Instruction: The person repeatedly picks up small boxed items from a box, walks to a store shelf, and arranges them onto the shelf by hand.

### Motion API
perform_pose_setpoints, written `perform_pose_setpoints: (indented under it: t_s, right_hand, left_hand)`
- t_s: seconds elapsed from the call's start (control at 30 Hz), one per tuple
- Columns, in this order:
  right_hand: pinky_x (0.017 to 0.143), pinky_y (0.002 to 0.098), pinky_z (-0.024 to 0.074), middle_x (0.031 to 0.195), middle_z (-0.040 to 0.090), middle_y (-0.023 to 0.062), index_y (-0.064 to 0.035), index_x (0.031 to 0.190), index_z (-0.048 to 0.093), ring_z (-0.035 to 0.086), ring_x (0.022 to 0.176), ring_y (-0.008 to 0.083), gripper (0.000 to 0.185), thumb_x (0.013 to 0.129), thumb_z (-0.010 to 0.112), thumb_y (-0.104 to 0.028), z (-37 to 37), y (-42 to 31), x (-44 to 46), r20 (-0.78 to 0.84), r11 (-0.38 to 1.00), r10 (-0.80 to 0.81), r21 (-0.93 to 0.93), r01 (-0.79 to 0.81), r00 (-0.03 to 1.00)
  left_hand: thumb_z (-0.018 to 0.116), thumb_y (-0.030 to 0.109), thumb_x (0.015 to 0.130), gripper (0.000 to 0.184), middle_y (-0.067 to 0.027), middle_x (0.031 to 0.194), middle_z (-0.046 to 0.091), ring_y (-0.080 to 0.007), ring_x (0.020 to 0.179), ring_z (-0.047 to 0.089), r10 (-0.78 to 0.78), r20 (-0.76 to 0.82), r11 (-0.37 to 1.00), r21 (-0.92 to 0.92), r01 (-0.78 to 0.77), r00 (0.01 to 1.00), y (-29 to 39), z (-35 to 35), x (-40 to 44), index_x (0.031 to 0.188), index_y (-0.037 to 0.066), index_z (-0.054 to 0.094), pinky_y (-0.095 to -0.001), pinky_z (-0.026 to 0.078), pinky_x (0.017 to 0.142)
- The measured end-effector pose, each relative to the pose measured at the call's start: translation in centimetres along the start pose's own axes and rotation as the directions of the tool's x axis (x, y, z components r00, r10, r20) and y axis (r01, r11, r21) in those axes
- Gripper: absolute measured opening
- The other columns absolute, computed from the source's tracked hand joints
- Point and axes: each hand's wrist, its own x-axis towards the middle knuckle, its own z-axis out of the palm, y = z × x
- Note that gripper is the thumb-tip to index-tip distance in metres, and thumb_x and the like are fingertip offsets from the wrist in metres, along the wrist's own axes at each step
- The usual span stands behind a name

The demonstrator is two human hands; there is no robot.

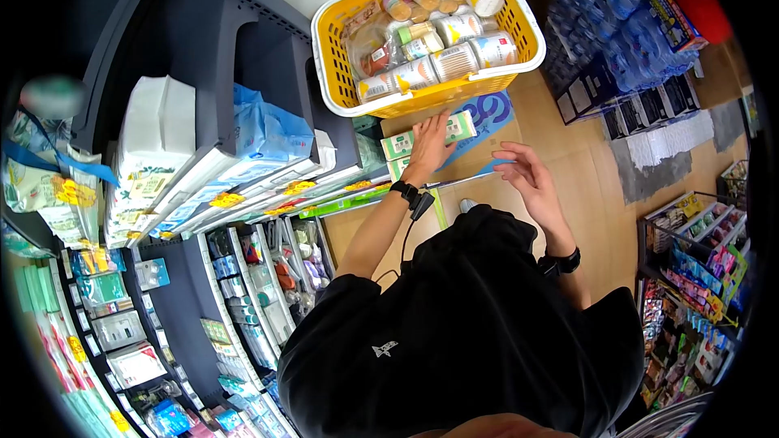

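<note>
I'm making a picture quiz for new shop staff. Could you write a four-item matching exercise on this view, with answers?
1. Left hand
2. Right hand
3. Basket
4. Bottles

A. Yellow with a white rim
B. Resting on a green-and-white pack
C. Blue-tinted, stacked at the view's upper right
D. Holding nothing, fingers loosely curled

Pairs: 1-B, 2-D, 3-A, 4-C

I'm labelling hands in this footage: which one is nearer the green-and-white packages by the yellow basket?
Left. The left hand lies over the green-and-white packages, partly covering them; the right hand is off to their right, apart from them.
</note>
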Motion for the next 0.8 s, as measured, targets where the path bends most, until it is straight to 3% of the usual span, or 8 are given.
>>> perform_pose_setpoints:
  t_s: [0.07,0.2,0.37,0.5,0.67,0.7,0.8]
  right_hand:
    - [0.104,0.0326,0.0500,0.136,0.065,0.0113,-0.0034,0.144,0.051,0.065,0.119,0.0192,0.041,0.103,0.055,0.001,0.3,0.4,0.2,0.005,1.000,0.016,-0.016,-0.016,1.000]
    - [0.103,0.0323,0.0501,0.136,0.065,0.0110,-0.0025,0.144,0.051,0.064,0.122,0.0196,0.043,0.102,0.057,0.000,0.6,1.4,0.9,0.043,0.998,0.007,-0.059,-0.004,0.999]
    - [0.101,0.0330,0.0512,0.134,0.064,0.0117,-0.0042,0.142,0.054,0.060,0.126,0.0200,0.044,0.100,0.063,-0.003,2.4,2.8,2.3,-0.002,0.944,-0.114,-0.312,0.108,0.993]
    - [0.099,0.0332,0.0523,0.132,0.064,0.0118,-0.0057,0.142,0.055,0.061,0.125,0.0195,0.043,0.100,0.065,-0.003,4.4,2.8,4.1,0.118,0.952,-0.104,-0.276,0.133,0.988]
    - [0.097,0.0291,0.0518,0.121,0.066,0.0067,-0.0050,0.141,0.053,0.064,0.110,0.0131,0.042,0.102,0.066,-0.005,7.9,2.5,5.5,0.347,0.986,-0.007,-0.154,0.064,0.938]
    - [0.091,0.0262,0.0512,0.112,0.068,0.0037,-0.0033,0.140,0.054,0.064,0.101,0.0094,0.041,0.101,0.067,-0.004,9.0,2.1,4.6,0.365,0.987,0.014,-0.153,0.045,0.931]
    - [0.084,0.0244,0.0500,0.103,0.070,0.0026,-0.0018,0.139,0.054,0.064,0.095,0.0084,0.040,0.101,0.068,-0.002,11.3,3.1,5.2,0.485,0.991,0.090,-0.128,-0.031,0.870]
  left_hand:
    - [0.085,0.020,0.079,0.086,-0.0159,0.134,0.061,-0.0321,0.127,0.055,0.031,-0.090,0.999,-0.036,-0.034,0.995,1.2,-1.7,-1.2,0.154,0.010,0.043,-0.0460,0.033,0.107]
    - [0.084,0.022,0.080,0.089,-0.0143,0.136,0.059,-0.0297,0.130,0.052,0.020,-0.105,0.997,-0.068,-0.027,0.994,3.9,-6.8,-4.1,0.156,0.006,0.040,-0.0469,0.032,0.108]
    - [0.085,0.020,0.076,0.088,-0.0128,0.131,0.060,-0.0286,0.127,0.054,-0.034,-0.187,0.992,-0.126,0.011,0.982,6.6,-11.8,-8.7,0.154,0.011,0.045,-0.0440,0.031,0.105]
    - [0.084,0.024,0.079,0.086,-0.0102,0.131,0.060,-0.0282,0.123,0.053,-0.095,-0.244,0.992,-0.110,0.070,0.965,8.0,-15.3,-12.2,0.154,0.012,0.045,-0.0441,0.033,0.104]
    - [0.083,0.027,0.081,0.085,-0.0068,0.133,0.059,-0.0268,0.120,0.053,-0.171,-0.335,0.985,-0.022,0.174,0.927,9.0,-18.3,-17.0,0.156,0.013,0.044,-0.0448,0.034,0.101]
    - [0.082,0.027,0.081,0.086,-0.0073,0.133,0.059,-0.0272,0.121,0.053,-0.228,-0.316,0.973,-0.052,0.223,0.921,9.6,-18.4,-18.6,0.156,0.013,0.044,-0.0457,0.035,0.101]
    - [0.082,0.027,0.081,0.086,-0.0081,0.133,0.059,-0.0279,0.122,0.054,-0.339,-0.361,0.940,-0.089,0.330,0.869,10.5,-19.3,-21.5,0.156,0.013,0.044,-0.0466,0.036,0.100]
